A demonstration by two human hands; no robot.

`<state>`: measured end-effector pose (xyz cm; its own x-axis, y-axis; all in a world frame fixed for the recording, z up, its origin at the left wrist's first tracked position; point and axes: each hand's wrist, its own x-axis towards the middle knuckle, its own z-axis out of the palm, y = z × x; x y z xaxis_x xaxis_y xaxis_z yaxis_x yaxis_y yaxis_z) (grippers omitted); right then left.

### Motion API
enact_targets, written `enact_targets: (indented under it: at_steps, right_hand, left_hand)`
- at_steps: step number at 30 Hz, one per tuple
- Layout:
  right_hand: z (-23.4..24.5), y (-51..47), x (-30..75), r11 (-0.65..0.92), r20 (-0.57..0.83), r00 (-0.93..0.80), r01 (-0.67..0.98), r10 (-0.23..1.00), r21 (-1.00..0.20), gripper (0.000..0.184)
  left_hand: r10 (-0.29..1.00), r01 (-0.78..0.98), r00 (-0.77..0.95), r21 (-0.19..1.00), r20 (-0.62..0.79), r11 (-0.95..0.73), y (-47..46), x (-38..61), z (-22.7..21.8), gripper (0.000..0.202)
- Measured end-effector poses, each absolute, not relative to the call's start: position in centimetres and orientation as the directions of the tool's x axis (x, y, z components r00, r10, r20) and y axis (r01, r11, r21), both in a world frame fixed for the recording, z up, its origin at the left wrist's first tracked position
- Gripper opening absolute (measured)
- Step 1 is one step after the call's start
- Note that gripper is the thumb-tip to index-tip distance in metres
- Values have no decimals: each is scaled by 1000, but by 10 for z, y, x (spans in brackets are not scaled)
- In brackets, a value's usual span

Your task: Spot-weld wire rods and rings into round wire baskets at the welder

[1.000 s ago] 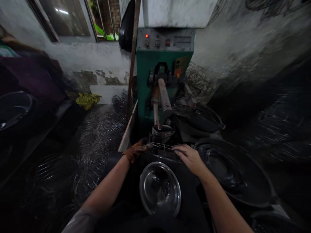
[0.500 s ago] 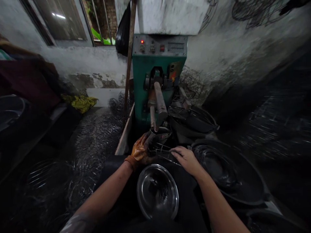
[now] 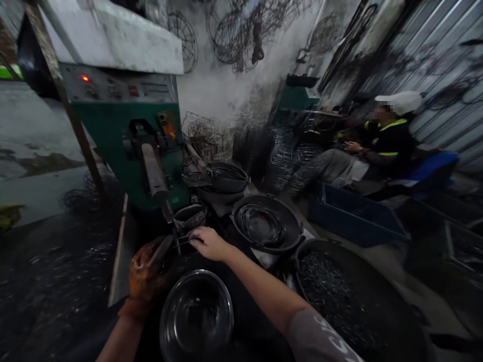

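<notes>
My left hand (image 3: 145, 274), in a stained orange glove with dark fingers, is closed around one end of a small wire frame (image 3: 183, 242). The bare fingers of my right hand (image 3: 206, 243) pinch the other end. The frame's thin rods show between both hands, just below the tip of the green welding machine's (image 3: 113, 133) lower arm; whether they touch it I cannot tell. The machine's thick upper arm (image 3: 154, 173) points toward me. Below my hands, a shiny metal bowl (image 3: 166, 317) rests in my lap; its contents are dark and blurred.
Wide black pans stand to my right, one with wire rings (image 3: 260, 223), another with many small metal pieces (image 3: 332, 284). Farther right are a blue crate (image 3: 356, 216) and a seated person in a white cap (image 3: 403, 103). Wire heaps cover the floor at left.
My view has swung to the right, so the machine now appears farther left and the seated person and blue crate have come into sight. Both hands still hold the wire frame.
</notes>
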<state>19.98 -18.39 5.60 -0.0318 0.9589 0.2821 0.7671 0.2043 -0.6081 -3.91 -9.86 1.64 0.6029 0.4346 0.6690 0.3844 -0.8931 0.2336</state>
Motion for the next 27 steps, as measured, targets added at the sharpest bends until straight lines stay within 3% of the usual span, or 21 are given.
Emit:
enact_targets:
  at_steps: [5, 13, 17, 22, 27]
  right_hand:
    - [52, -177, 188, 219, 276, -81, 828, 958, -517, 8]
    - [30, -177, 203, 290, 375, -33, 697, 927, -656, 19]
    - [27, -174, 203, 303, 395, -24, 684, 918, -664, 21]
    - [28, -174, 202, 333, 440, -23, 690, 898, -643, 21]
    - [24, -174, 208, 367, 492, -8, 677, 870, -638, 20]
  left_hand:
    - [418, 330, 591, 267, 690, -906, -92, -33, 1, 69]
    - [654, 481, 595, 444, 468, -756, -105, -24, 2, 80]
    - [690, 471, 577, 513, 437, -718, -104, -24, 3, 81]
    - [677, 449, 538, 509, 502, -734, -105, -25, 3, 75]
    - [558, 366, 485, 423, 674, -829, -103, -25, 0, 61]
